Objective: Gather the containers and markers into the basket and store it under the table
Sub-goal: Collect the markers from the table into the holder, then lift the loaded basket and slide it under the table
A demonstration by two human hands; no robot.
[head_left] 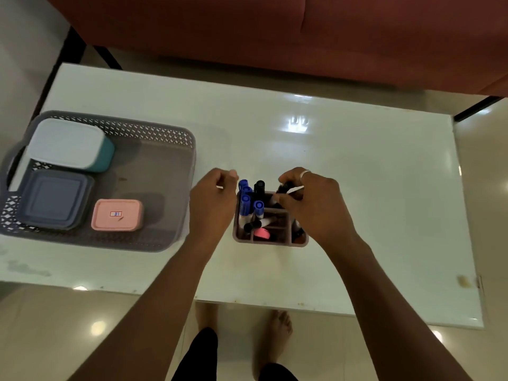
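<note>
The basket (154,171) is sitting at the left end of the tabletop (357,188), already holding three lidded containers: a teal one (68,144), a dark blue one (55,199) and a pink one (116,214). Just right of the basket, the marker caddy (270,240) is standing with blue and black markers (244,204) upright in its compartments. The left hand (213,199) is hovering beside the caddy, fingers loosely curled on nothing. The right hand (310,199) is pinching a dark marker (286,187) over the caddy. The caddy is looking light and stiff; gripping both side walls should suit it. The tabletop is gleaming white and probably slippery, with a red sofa (275,37) beyond the basket.
</note>
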